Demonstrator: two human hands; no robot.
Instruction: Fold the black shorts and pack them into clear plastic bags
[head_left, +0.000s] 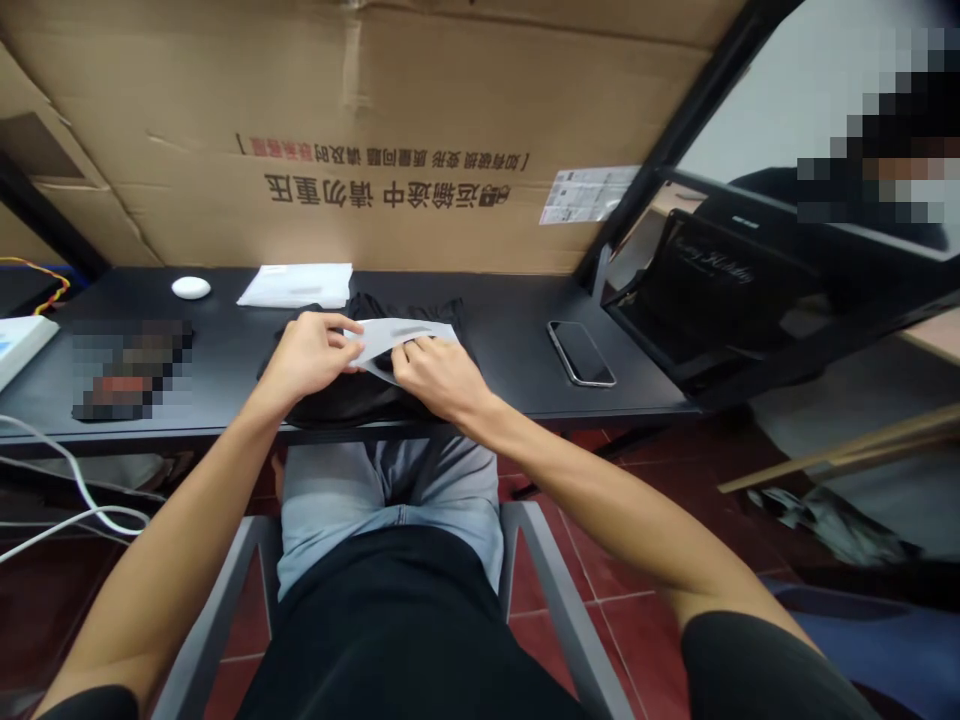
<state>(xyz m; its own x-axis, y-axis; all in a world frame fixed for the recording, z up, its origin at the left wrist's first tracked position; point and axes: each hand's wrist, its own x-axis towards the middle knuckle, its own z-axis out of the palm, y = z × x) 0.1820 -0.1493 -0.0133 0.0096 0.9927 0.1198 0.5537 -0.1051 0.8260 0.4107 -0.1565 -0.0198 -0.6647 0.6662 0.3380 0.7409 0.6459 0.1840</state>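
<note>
A white paper sheet lies over a bunched black cloth at the table's front edge. My left hand pinches the left end of the sheet between thumb and fingers. My right hand is closed at the sheet's lower right side, its fingers curled over the edge; a bit of black shows beside the fingertips. What lies under the right fingers is hidden. Just behind the cloth, a stack of white sheets rests on the dark table.
On the black table lie a phone at right, a white oval object and a blurred dark item at left. Cardboard stands behind. White cables hang at left. A person is at upper right.
</note>
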